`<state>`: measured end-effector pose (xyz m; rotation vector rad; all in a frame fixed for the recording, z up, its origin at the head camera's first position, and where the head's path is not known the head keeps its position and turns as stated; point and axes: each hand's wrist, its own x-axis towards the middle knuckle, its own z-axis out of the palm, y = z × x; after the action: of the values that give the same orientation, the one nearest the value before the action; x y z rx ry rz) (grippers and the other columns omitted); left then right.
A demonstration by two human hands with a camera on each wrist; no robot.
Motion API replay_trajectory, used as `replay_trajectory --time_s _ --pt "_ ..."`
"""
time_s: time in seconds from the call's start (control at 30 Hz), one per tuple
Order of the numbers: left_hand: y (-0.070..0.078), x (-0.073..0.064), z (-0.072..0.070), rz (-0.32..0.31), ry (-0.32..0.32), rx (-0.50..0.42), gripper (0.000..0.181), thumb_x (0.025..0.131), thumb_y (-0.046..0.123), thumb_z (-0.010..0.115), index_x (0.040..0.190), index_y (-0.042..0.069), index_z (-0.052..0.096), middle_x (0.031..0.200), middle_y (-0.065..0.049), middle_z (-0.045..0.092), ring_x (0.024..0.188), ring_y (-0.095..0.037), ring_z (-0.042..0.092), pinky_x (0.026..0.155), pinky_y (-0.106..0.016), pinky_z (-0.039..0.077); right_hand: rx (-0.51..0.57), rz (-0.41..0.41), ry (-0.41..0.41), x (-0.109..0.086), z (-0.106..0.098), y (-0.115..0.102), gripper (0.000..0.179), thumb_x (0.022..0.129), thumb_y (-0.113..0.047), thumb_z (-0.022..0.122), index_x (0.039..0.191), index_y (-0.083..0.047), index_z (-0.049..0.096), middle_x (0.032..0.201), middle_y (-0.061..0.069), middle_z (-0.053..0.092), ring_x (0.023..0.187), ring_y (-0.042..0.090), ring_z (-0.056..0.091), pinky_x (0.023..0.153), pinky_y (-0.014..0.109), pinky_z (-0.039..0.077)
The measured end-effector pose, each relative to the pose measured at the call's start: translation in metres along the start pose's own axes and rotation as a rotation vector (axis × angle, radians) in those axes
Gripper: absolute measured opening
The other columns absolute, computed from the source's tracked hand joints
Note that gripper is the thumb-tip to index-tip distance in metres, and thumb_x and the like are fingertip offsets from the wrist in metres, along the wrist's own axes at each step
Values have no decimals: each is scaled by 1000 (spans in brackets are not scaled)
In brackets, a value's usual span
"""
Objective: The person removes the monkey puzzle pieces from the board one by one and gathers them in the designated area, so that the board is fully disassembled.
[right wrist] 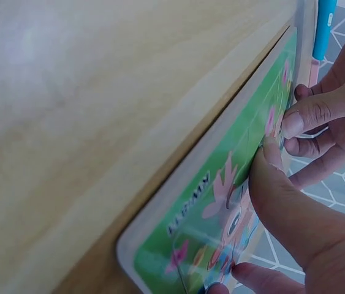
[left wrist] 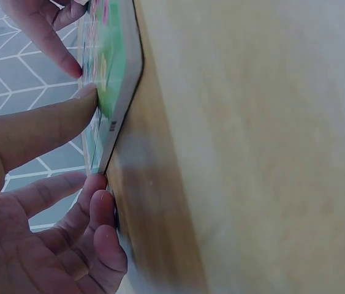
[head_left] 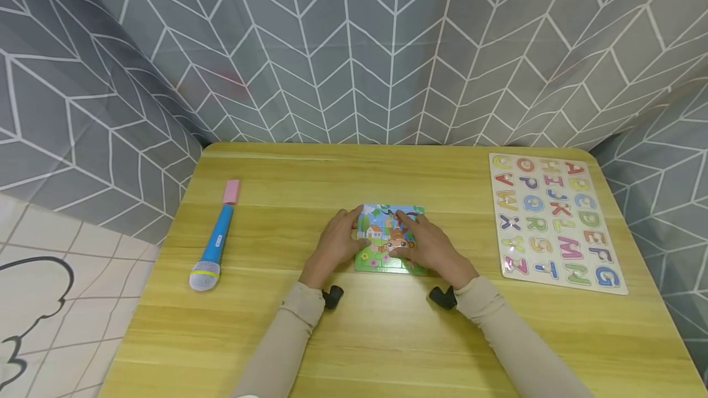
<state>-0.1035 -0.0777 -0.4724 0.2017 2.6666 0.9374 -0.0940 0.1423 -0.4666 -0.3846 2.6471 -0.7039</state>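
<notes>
Saw a smooth wood table (head_left: pixel 381 336) under the fingers, yellow with soft streaks. Ahead of the fingertips, saw a folded grey curtain (head_left: pixel 365 48) with white zigzag lines. Well to the left of the fingers of the left hand (head_left: pixel 337 237), found a long blue microphone (head_left: pixel 216 238) with a round silver head and a yellow ring. Just past its handle end, found a small pink block (head_left: pixel 232 191). Well to the right of the fingers of the right hand (head_left: pixel 434 246), found a thin, pale board (head_left: pixel 529 268) with bright letters in rows.

Between the 2 hands, flat on the wood, found the puzzle (head_left: pixel 381 250). Was thin and shiny, with round corners, a pale edge and cut lines between the pieces. Showed a brown monkey, a little house, blue sky, pink flowers and green grass. Had small dark letters along the side nearest the wrists.

Pointed its sky side away from the wrists, its flower side back toward them. Looked almost square; could not tell a long axis.

With the left hand, held the left edge, thumb on top and bent fingers at the side. With the right hand, touched the picture's right part, thumb and fingers spread loosely.
</notes>
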Motion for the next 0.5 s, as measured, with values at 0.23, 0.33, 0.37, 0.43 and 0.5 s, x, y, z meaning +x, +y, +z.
replay_trajectory --time_s 0.23,0.33,0.37,0.43,0.5 --pt "-1 1 -1 -4 -3 -3 79 86 23 81 154 10 41 98 -5 50 83 -17 42 70 -24 36 13 -1 -11 1 0 1 95 85 -46 77 159 -11 29 131 20 58 106 33 64 81 43 57" --pt "0 2 -1 -8 -2 0 79 86 23 81 154 10 42 98 -5 51 82 -17 43 70 -24 36 12 1 -12 1 -1 1 96 85 -47 77 159 -11 29 131 21 57 105 33 64 80 43 57" --pt "0 2 -1 -10 -2 1 79 86 23 81 154 10 42 97 -5 51 82 -17 43 69 -24 36 11 2 -13 1 -1 1 96 85 -47 77 159 -11 29 131 21 57 105 33 64 80 42 57" --pt "0 3 -1 -13 -2 4 78 86 23 80 154 11 42 97 -5 51 82 -17 44 69 -25 36 10 3 -15 1 -1 1 96 85 -47 77 159 -12 29 131 21 57 105 32 64 79 41 57" --pt "0 4 -1 -17 -2 6 78 87 23 80 154 11 42 97 -5 52 82 -16 44 70 -24 36 14 3 -17 1 -1 1 96 85 -47 78 160 -12 28 132 21 57 105 32 64 79 41 57"
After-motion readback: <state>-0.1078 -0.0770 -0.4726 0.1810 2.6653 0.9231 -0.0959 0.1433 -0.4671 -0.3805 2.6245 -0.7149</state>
